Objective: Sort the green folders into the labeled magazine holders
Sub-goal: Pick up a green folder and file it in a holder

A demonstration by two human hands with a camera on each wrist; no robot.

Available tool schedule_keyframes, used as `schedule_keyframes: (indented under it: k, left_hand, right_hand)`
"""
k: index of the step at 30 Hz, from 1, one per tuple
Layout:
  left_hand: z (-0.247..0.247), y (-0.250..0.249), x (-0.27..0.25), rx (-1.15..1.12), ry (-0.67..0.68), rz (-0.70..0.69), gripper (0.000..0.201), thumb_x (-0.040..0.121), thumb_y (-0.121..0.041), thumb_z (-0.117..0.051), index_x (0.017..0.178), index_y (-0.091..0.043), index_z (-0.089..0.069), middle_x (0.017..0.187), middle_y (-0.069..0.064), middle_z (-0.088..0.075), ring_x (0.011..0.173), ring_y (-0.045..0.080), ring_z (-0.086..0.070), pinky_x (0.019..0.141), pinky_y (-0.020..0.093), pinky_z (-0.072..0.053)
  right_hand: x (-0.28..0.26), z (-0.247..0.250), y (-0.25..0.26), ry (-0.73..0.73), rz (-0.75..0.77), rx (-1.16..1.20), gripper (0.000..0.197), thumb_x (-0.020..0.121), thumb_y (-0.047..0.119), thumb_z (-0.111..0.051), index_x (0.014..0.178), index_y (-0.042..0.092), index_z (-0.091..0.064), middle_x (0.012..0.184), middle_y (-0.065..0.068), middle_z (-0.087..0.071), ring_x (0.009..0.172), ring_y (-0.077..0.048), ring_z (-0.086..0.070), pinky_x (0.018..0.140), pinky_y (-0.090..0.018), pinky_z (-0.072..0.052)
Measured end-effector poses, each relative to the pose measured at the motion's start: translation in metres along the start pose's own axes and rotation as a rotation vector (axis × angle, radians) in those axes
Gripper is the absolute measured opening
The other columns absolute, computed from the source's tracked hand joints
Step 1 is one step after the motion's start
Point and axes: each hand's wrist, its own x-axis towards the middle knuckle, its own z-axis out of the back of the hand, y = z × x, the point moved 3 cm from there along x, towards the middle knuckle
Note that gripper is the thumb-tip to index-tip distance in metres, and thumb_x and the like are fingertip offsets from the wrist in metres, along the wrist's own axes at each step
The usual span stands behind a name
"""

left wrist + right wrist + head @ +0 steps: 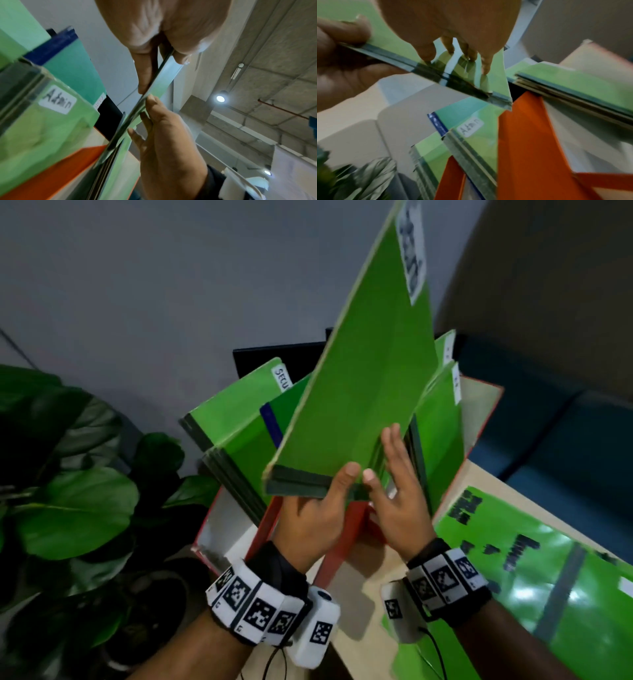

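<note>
A green folder (pixel 359 392) with a white label near its top stands tilted above the red magazine holders (pixel 265 529). My left hand (pixel 342 484) grips its dark bottom spine, thumb on the front face. My right hand (pixel 383 460) lies flat with straight fingers against the folder's right side. In the left wrist view the folder's edge (pixel 159 77) is pinched between thumb and fingers. In the right wrist view the right fingertips (pixel 426 54) touch the folder (pixel 399 44). Other green folders (pixel 233 419) stand in the holders; one is labelled "Admin" (pixel 57 102).
More green folders (pixel 442 440) fill the right holder. A green folder with black lettering (pixel 534 583) lies flat on the pale table (pixel 359 642) at right. A large leafy plant (pixel 75 501) crowds the left. A grey wall is behind.
</note>
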Motion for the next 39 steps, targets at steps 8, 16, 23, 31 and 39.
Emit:
schedule_keyframes:
  k: [8, 16, 23, 31, 39]
  left_hand:
    - [0.091, -0.007, 0.019, 0.198, -0.459, -0.065, 0.075, 0.075, -0.071, -0.034, 0.081, -0.008, -0.074, 0.084, 0.029, -0.069, 0.086, 0.042, -0.067, 0.076, 0.05, -0.05]
    - [0.158, 0.009, 0.004, 0.013, -0.69, 0.139, 0.054, 0.069, -0.064, -0.042, 0.031, -0.029, -0.058, 0.024, -0.011, -0.031, 0.027, 0.006, -0.035, 0.04, 0.018, -0.025]
    - [0.175, 0.064, -0.009, 0.066, -0.639, 0.264, 0.066, 0.08, -0.057, -0.049, 0.036, -0.013, -0.03, 0.024, -0.002, -0.031, 0.023, 0.007, -0.031, 0.039, 0.026, -0.033]
    - [0.161, 0.109, 0.04, 0.056, -0.381, 0.029, 0.044, 0.096, -0.022, -0.055, 0.056, -0.02, -0.038, 0.045, -0.013, -0.041, 0.045, 0.002, -0.042, 0.049, 0.022, -0.037]
    - [0.158, 0.126, 0.089, 0.127, -0.249, 0.001, 0.005, 0.097, -0.02, -0.056, 0.099, -0.024, -0.054, 0.081, -0.009, -0.057, 0.071, -0.001, -0.056, 0.062, 0.03, -0.048]
  right_hand:
    - [0.022, -0.08, 0.04, 0.246, 0.249, -0.012, 0.065, 0.094, 0.017, -0.058, 0.15, 0.021, -0.025, 0.161, 0.005, -0.011, 0.147, -0.011, -0.012, 0.118, -0.026, -0.018]
    - [0.015, -0.145, 0.059, 0.516, 0.276, 0.037, 0.064, 0.098, 0.023, -0.053, 0.151, 0.027, -0.017, 0.16, 0.016, -0.008, 0.145, 0.0, -0.012, 0.117, -0.029, -0.023]
    - [0.002, -0.187, 0.049, 0.637, 0.275, -0.155, 0.075, 0.096, 0.035, -0.053, 0.149, 0.038, -0.001, 0.158, 0.023, 0.009, 0.146, -0.002, -0.001, 0.116, -0.046, -0.027]
    - [-0.001, -0.207, 0.029, 0.649, 0.286, -0.371, 0.099, 0.088, 0.005, -0.054, 0.144, 0.038, 0.021, 0.153, 0.016, 0.028, 0.147, -0.015, 0.008, 0.088, -0.043, -0.055]
    - [0.014, -0.22, -0.004, 0.579, 0.201, -0.463, 0.09, 0.084, 0.001, -0.053, 0.152, 0.02, 0.002, 0.156, 0.01, 0.02, 0.147, -0.019, -0.011, 0.079, -0.041, -0.057]
